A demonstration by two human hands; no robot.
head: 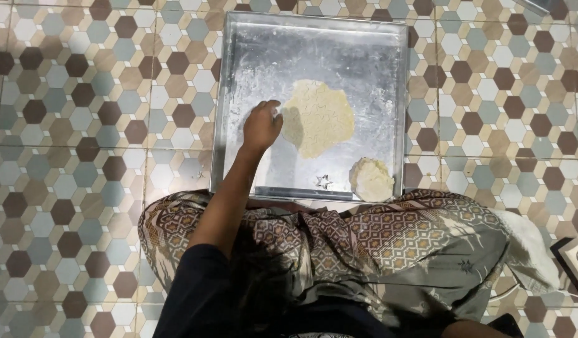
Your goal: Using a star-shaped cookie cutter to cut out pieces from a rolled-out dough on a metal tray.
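- I take the tray (239, 94) as my landmark; it lies on the floor (82, 156), just beyond my knees.
- The rolled dough (318, 117) lies near the tray's middle.
- My left hand (261, 125) sits at the dough's left edge.
- The dough ball (371, 179) occupies the tray's near right corner.
- The star cutter (325, 181) lies just left of that ball.

Dull floured metal tray (239, 94), matt dough (318, 119)

Bright overhead light glares off the metal tray (389, 112); edges slightly soft, shadows short.
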